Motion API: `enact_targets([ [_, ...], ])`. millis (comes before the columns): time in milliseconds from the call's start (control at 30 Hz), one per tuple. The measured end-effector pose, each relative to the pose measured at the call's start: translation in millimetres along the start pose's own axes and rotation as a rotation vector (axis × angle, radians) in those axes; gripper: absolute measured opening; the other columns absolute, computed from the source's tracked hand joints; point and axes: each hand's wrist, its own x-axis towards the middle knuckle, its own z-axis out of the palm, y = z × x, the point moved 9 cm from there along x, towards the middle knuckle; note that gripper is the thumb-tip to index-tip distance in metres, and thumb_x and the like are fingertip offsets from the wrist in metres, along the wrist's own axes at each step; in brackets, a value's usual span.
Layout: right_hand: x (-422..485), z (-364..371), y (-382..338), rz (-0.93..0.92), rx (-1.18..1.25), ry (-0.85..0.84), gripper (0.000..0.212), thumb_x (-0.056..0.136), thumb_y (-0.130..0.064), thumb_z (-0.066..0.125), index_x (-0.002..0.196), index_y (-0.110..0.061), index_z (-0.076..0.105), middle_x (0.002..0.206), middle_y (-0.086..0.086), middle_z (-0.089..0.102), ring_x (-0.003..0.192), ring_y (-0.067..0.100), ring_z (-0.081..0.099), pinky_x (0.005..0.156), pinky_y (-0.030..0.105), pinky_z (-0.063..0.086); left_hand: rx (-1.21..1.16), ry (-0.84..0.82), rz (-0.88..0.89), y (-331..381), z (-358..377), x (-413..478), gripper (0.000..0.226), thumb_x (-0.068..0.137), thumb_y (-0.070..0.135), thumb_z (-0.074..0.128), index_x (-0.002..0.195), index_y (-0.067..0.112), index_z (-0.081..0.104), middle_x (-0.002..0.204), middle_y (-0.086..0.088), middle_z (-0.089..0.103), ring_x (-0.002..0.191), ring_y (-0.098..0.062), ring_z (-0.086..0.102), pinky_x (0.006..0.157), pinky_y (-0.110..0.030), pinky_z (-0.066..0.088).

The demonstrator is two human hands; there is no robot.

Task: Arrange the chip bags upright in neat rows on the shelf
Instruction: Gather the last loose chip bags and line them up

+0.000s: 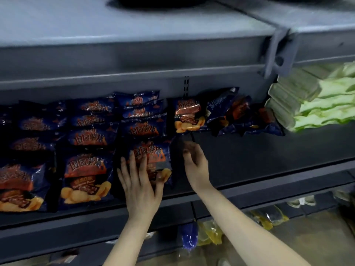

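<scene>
Chip bags (86,169), dark blue, stand in rows on the shelf (269,150), filling its 9 o'clock side. Left hand (141,181) lies flat, fingers spread, on the front bag (161,148) of the rightmost row. Right hand (196,166), at 3 o'clock of that bag, hangs over bare shelf, fingers loosely curled, holding nothing. At its 12 o'clock a lone bag (189,116) stands; at 1 o'clock loose bags (240,116) lie tumbled. Green packs (317,104) are stacked at the far 3 o'clock end.
</scene>
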Motion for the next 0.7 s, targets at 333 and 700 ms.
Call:
enact_targets([
  [333,115,-14,-15,-0.176,-0.572,-0.292,0.067,0.091,-0.012,0.051,0.149,-0.008,0.017,0.156,0.011,0.014,0.143,0.029,0.017,0.114,0.029,0.015,-0.324,0.077,0.1,119,-12,18,0.049,0.087,0.021,0.045,0.135,0.018,0.032,0.153,-0.006,0.01,0.143,-0.028,0.01,0.114,-0.042,0.019],
  [700,148,-45,-13,-0.178,-0.715,-0.194,0.092,0.087,-0.03,0.062,0.15,-0.018,-0.005,0.149,0.013,0.012,0.125,0.043,0.03,0.104,0.048,0.032,-0.274,-0.207,-0.298,125,102,84,0.072,0.088,0.012,0.052,0.147,0.005,0.011,0.154,-0.015,0.007,0.142,-0.028,0.005,0.117,-0.037,0.01],
])
